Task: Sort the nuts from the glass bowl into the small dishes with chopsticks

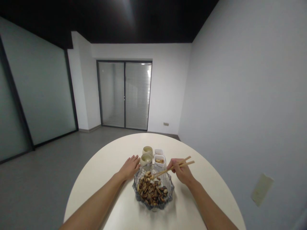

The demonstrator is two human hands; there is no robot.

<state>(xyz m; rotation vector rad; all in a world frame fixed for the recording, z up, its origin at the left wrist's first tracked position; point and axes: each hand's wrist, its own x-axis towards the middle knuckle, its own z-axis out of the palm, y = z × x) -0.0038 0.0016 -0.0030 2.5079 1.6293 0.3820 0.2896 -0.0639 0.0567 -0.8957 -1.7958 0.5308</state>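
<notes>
My right hand (180, 170) grips a pair of wooden chopsticks (165, 171). Their tips reach into a glass bowl (170, 191) with a scalloped rim, at a pale nut near its far left side; whether they pinch it I cannot tell. Dark striped seeds (152, 190) and several lighter nuts fill the bowl. Flat on the table, fingers stretched out, my left hand (130, 166) lies just left of the bowl's rim and holds nothing. Behind the bowl, a small white dish (160, 157) contains some pale nuts.
Another white dish (158, 151) stands behind the first. To their left are two pale green cups (147, 149), one behind the other. Everything rests on a round cream table (115, 150). A plain wall (240, 95) runs along the right side.
</notes>
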